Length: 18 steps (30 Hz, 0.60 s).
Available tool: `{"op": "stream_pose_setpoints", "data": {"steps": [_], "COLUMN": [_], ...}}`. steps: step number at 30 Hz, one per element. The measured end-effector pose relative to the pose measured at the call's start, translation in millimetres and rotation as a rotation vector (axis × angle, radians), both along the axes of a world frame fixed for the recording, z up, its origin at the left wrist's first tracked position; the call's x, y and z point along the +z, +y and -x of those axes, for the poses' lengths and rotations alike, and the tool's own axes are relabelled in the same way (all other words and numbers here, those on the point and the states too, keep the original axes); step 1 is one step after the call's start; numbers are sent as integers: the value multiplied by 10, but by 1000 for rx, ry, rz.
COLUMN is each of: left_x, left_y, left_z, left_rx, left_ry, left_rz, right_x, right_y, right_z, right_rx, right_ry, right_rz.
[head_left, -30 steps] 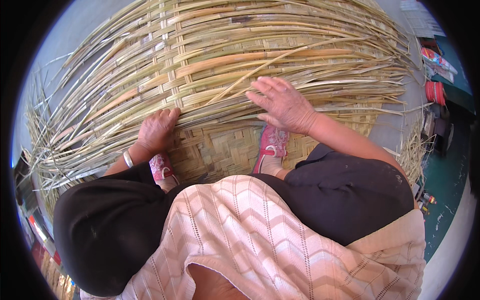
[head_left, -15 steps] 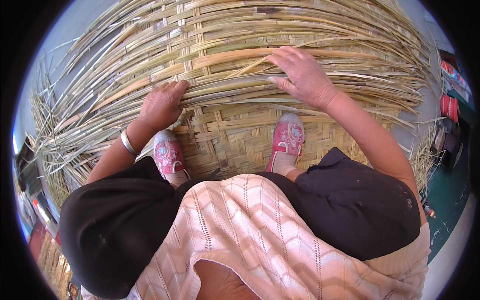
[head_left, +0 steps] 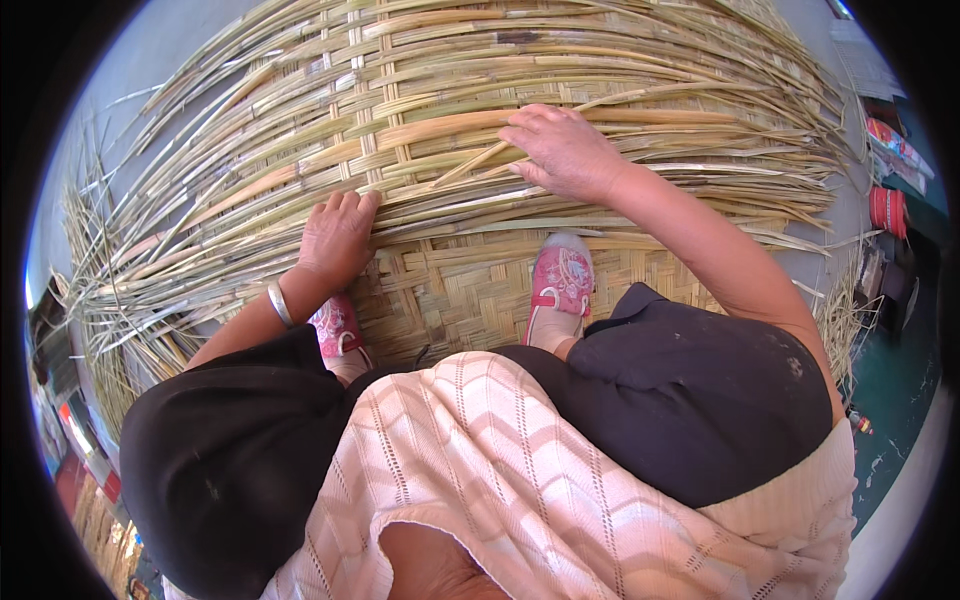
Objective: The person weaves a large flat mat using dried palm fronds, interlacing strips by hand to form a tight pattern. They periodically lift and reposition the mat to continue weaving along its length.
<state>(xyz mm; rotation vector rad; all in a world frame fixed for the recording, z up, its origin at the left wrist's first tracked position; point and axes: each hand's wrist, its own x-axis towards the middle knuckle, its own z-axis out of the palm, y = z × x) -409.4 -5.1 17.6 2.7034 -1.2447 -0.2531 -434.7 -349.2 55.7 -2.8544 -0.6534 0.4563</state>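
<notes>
A large mat of woven bamboo strips lies on the floor under me. Loose long strips fan out beyond its woven part. My left hand presses flat on the strips at the edge of the weave, fingers together, a silver bangle on its wrist. My right hand rests on the strips farther up, its fingers curled over one strip that slants out from under it. I squat on the mat in pink shoes: one shoe below the right hand, the other shoe by the left wrist.
Grey floor shows beyond the strips at upper left. Red and coloured objects stand at the right edge by a green floor. My black trousers and pink knitted top fill the lower part of the view.
Both hands sit higher on the strips than before. More of the woven part and both shoes show below them now.
</notes>
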Motion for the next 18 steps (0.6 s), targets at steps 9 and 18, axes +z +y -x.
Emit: {"op": "stream_pose_setpoints", "data": {"steps": [9,18], "left_x": [422,1304], "left_y": [40,590], "left_z": [-186,-12], "left_rx": [11,-106], "left_ry": [-61,-85], "left_rz": [62,-15], "right_x": [-6,507], "right_y": [-202,-658], "right_z": [-348,-546], "right_rx": [-109,-184], "right_ry": [60,752], "right_rz": [13,171]}}
